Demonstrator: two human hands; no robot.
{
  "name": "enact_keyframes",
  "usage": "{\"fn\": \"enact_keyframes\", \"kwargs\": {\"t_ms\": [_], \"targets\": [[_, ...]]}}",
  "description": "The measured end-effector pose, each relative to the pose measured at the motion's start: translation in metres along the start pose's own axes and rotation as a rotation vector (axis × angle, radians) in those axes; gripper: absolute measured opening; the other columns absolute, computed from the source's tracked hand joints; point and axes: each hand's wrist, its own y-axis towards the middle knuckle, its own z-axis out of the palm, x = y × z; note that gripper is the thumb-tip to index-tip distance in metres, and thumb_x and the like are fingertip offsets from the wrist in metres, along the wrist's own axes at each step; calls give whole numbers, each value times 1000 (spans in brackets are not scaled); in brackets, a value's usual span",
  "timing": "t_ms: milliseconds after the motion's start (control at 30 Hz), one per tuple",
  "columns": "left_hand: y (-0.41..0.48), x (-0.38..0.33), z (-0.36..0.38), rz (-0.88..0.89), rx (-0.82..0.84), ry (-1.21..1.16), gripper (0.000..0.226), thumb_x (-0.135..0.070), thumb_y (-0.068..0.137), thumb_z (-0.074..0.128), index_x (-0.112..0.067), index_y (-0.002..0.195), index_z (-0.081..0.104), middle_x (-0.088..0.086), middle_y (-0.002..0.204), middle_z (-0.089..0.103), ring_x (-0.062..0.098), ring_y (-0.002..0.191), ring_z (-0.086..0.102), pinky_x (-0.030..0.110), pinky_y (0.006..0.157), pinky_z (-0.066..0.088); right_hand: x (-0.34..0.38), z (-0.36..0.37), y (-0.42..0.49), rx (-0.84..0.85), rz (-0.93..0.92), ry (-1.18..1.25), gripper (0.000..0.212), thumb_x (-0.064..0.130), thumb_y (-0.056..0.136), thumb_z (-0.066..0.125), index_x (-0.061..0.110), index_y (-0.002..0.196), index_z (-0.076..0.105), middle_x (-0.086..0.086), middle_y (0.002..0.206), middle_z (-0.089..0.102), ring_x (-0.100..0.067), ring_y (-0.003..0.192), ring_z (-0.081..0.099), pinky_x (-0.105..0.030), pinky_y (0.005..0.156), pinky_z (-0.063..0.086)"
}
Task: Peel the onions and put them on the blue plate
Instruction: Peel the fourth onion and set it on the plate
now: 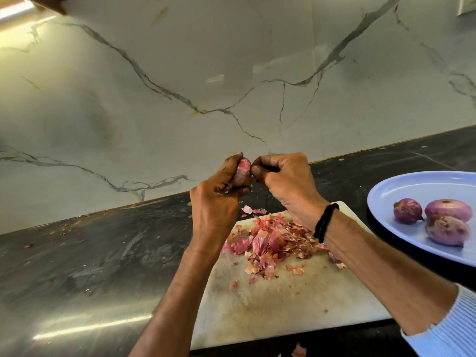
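My left hand (219,194) grips a small red onion (243,171), held up above the far end of the white cutting board (270,305). My right hand (283,181) is curled beside it, its fingertips pinching at the onion's skin on the right side. A blue plate (391,191) sits at the right edge with three peeled onions on it: one at the left (407,210), one behind (448,209) and one in front (447,230). A heap of pink onion peels (270,240) lies on the board under my hands.
The board lies on a dark stone counter (90,253) with peel scraps scattered near the wall. A white marble backsplash (231,86) rises right behind the counter. A black band is on my right wrist (325,222).
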Motion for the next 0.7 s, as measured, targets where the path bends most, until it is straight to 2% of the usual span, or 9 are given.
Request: {"fn": "enact_keyframes", "kwargs": {"t_ms": [100, 200, 267, 367, 467, 533, 633, 700], "targets": [[-1, 1, 0, -8, 16, 0, 51, -3, 87, 74, -14, 133, 58, -9, 118, 60, -28, 90, 56, 0, 78, 46, -1, 0, -3, 20, -65, -139, 17, -4, 88, 67, 8, 96, 76, 2, 86, 72, -3, 83, 67, -10, 68, 54], [1, 0, -2, -45, 17, -41, 48, -5, 88, 74, -15, 133, 61, -8, 123, 63, -23, 96, 59, 6, 80, 50, -3, 5, -5, 52, -115, -250, 16, -2, 90, 62, 9, 99, 71, -2, 92, 69, -8, 90, 64, -12, 72, 54], [3, -1, -3, -82, 20, -78, 54, 3, 85, 75, -14, 133, 61, -9, 121, 65, -18, 98, 62, 7, 80, 51, -2, 7, -3, 65, -132, -258, 15, 2, 93, 59, 9, 102, 68, -3, 97, 67, -12, 94, 62, -16, 76, 53], [7, 0, -5, -156, 33, -177, 64, 10, 77, 78, -9, 136, 60, -11, 115, 68, -7, 103, 66, 11, 83, 52, -2, 6, 1, 60, -94, -137, 11, 7, 96, 59, 12, 100, 68, 1, 94, 68, -11, 93, 65, -24, 80, 56], [10, 3, -8, -191, 29, -236, 66, 7, 75, 79, -10, 136, 60, -8, 119, 70, 5, 109, 68, 26, 93, 56, -4, 5, 3, 40, -4, 31, 10, 8, 94, 66, 16, 95, 72, 1, 91, 73, -11, 91, 69, -31, 85, 59], [10, 4, -10, -189, 24, -247, 67, 6, 75, 79, -12, 136, 60, -9, 122, 69, 6, 111, 68, 30, 95, 56, -2, 6, 3, 36, 44, 142, 8, 9, 92, 70, 15, 95, 74, -1, 89, 75, -12, 90, 70, -32, 84, 59], [10, 2, -10, -193, 46, -264, 66, 9, 77, 76, -12, 137, 58, -15, 119, 68, 5, 111, 67, 24, 90, 57, 2, 6, 3, 11, 64, 252, 8, 9, 88, 74, 11, 95, 75, -4, 89, 75, -13, 87, 71, -25, 76, 57], [10, 0, -9, -194, 75, -279, 66, 10, 78, 74, -12, 138, 57, -19, 113, 68, 3, 108, 68, 18, 86, 55, 3, 5, 2, -22, 62, 274, 8, 8, 86, 75, 11, 93, 75, -5, 90, 76, -15, 88, 72, -25, 76, 58]]}}
